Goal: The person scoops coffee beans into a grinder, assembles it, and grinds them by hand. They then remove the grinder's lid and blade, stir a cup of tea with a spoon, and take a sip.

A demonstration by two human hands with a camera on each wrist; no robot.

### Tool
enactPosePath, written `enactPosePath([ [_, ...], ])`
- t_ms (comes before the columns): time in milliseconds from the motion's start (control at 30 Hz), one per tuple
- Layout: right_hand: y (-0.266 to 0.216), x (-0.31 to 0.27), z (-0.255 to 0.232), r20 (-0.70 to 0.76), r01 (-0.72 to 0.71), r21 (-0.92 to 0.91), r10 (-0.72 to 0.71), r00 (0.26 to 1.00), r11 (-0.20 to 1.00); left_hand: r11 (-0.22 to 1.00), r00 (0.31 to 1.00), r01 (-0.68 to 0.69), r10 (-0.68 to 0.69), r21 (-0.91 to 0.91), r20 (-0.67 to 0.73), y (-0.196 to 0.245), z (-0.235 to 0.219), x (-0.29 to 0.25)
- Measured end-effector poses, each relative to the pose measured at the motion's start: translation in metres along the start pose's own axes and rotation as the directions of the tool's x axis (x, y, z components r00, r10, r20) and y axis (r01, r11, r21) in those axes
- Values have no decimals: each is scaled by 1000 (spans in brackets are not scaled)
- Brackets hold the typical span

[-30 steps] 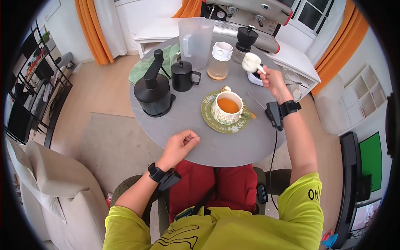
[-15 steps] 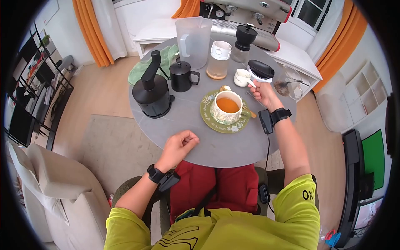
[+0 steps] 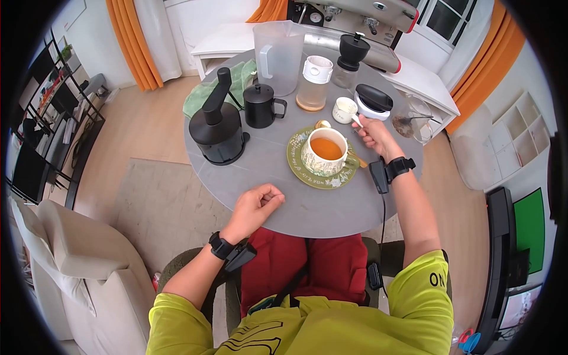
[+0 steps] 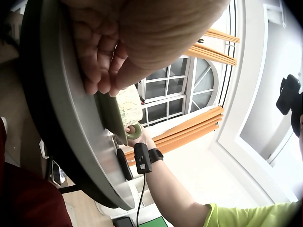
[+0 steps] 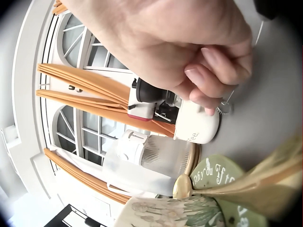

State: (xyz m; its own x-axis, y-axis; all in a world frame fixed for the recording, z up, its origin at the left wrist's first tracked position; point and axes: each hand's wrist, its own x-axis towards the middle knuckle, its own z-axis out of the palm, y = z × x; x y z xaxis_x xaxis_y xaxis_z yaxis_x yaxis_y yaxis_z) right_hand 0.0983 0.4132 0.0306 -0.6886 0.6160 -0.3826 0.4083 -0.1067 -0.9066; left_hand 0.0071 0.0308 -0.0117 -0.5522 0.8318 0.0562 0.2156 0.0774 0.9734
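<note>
My right hand [image 3: 378,135] pinches the handle of a small white cup [image 3: 344,110] with dark lettering. In the right wrist view the curled fingertips [image 5: 210,97] are right at the cup [image 5: 198,125], which is at the grey tabletop. Nearer to me, a flowered teacup [image 3: 319,163] full of orange-brown liquid stands on a green saucer [image 3: 322,182] with white writing. A gold spoon [image 5: 183,187] lies beside the teacup. My left hand [image 3: 258,205] rests by the front edge of the table, its fingers loosely curled around nothing.
On the grey table [image 3: 302,210] stand a black lidded grinder [image 3: 218,135], a black pot [image 3: 259,106], a large clear pitcher [image 3: 277,62], a glass jar [image 3: 313,89] and a hand coffee grinder [image 3: 352,56]. A black-and-white device [image 3: 374,100] and glass vessel [image 3: 411,118] are at right.
My right hand has brought the white cup down and left, from in front of the black-and-white device to the tabletop beside it. The left hand has stayed in place.
</note>
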Motion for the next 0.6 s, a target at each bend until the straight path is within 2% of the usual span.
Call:
enactPosePath([
  [33, -3, -5, 3, 0, -1, 0, 1, 1000, 1000, 1000, 1000, 1, -1, 0, 0, 1, 0, 0],
  [100, -12, -20, 11, -184, -7, -114, -14, 983, 993, 1000, 1000, -2, 2, 28, -5, 2, 0, -1],
  [133, -12, -18, 10, -182, -8, -117, -13, 983, 993, 1000, 1000, 0, 0, 26, -7, 1, 0, -1],
  [167, -12, -15, 8, -294, 112, -185, -164, 942, 976, 1000, 1000, -4, 4, 21, -10, 1, 0, -1],
  [200, -15, -11, 7, -389, 222, -264, -314, 866, 939, 1000, 1000, -8, 9, 17, -13, 1, 0, -1],
  [233, -22, -9, 7, -388, 223, -267, -317, 865, 938, 1000, 1000, -10, 10, 15, -15, 1, 0, 0],
  [300, -45, -6, 5, -307, 476, -320, -565, 766, 819, 999, 1000, -2, 3, 44, -8, 3, 0, 0],
  [333, -59, -8, 6, -307, 476, -321, -565, 766, 819, 999, 1000, -2, 3, 44, -8, 3, 0, 0],
  [400, -87, -10, 18, -183, 549, -351, -630, 754, 759, 1000, 1000, -7, 7, 27, -7, 2, 0, 0],
  [433, -97, -4, 23, -180, 551, -351, -632, 754, 757, 1000, 1000, -7, 8, 27, -10, 2, -1, 0],
  [500, -113, 6, 36, -37, 669, -365, -728, 684, 647, 997, 1000, -18, 18, 76, 1, 2, -3, -1],
  [533, -125, -1, 45, 14, 590, -400, -639, 769, 701, 997, 1000, -18, 19, 77, -3, 4, -3, -1],
  [600, -129, 9, 60, 42, 576, -449, -628, 777, 683, 997, 1000, 10, -11, 80, 15, 8, -4, -2],
])
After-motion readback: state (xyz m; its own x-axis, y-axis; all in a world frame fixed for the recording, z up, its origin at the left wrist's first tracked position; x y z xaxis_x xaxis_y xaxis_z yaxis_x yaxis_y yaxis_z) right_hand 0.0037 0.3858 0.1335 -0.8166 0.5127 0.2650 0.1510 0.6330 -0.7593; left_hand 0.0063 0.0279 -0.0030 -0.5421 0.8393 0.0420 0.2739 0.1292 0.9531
